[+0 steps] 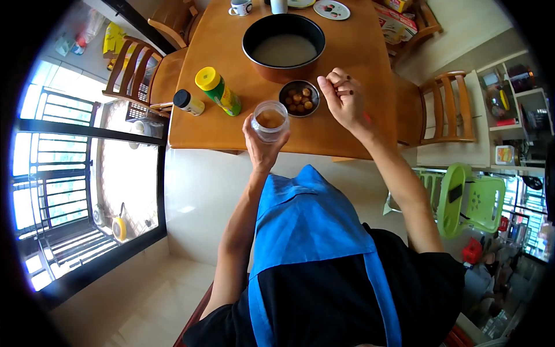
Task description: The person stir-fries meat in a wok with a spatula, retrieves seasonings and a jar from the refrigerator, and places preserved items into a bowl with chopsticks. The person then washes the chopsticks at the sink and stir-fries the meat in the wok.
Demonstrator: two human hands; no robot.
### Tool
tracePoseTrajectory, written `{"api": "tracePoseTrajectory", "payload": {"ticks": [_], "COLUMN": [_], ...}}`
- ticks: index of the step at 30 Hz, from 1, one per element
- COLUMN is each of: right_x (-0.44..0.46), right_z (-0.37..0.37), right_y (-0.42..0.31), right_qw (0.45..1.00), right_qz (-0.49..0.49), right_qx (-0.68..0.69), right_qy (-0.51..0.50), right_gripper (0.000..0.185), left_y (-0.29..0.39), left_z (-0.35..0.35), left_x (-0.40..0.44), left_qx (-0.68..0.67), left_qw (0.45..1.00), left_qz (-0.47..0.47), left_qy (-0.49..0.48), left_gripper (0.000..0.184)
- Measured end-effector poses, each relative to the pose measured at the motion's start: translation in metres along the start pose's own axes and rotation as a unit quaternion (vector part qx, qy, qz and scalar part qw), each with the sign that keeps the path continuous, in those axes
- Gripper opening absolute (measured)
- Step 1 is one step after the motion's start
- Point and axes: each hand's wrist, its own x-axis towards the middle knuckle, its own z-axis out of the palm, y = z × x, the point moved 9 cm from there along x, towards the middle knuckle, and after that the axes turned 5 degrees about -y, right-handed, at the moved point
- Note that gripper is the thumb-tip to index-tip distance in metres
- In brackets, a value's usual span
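Observation:
My left hand (263,144) is wrapped round a clear jar (270,136), held upright at the table's front edge. Some brown contents show through its round mouth. To the right, my right hand (345,103) is raised over the table with its fingers curled in. Small dark brown spots show at the fingers, and I cannot make out what they hold. Between the hands sits a small dark metal bowl (299,113) with several round brown pieces (298,99) in it. Behind it stands a large pot (283,72), dark inside, holding a cloudy pale liquid (284,50).
A green canister with a yellow lid (217,91) and a small black-lidded jar (188,102) stand on the wooden table (217,132) at left. A mug (240,7) and a plate (332,9) are at the far end. Chairs (446,110) flank both sides.

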Motion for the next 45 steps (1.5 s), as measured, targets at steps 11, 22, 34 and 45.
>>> {"api": "tracePoseTrajectory", "payload": {"ticks": [11, 22, 34, 45], "right_x": [-0.125, -0.118, -0.048, -0.056], "right_z": [-0.055, -0.051, -0.023, -0.002], "right_y": [0.172, 0.136, -0.037, -0.042], "right_qw": [0.915, 0.930, 0.914, 0.863], "right_qz": [0.220, 0.244, 0.016, 0.014], "right_qx": [-0.266, -0.158, -0.146, -0.231], "right_qy": [-0.206, -0.226, -0.379, -0.448], "right_gripper": [0.050, 0.067, 0.067, 0.063], "left_y": [0.037, 0.063, 0.104, 0.116], "left_z": [0.007, 0.030, 0.066, 0.069], "left_x": [-0.018, -0.029, -0.033, -0.042], "left_qx": [-0.117, -0.105, -0.104, -0.046], "left_qw": [0.993, 0.992, 0.979, 0.977], "left_qz": [0.022, 0.007, 0.083, 0.127], "left_qy": [-0.011, -0.064, -0.153, -0.164], "left_gripper": [0.096, 0.097, 0.087, 0.083]}}
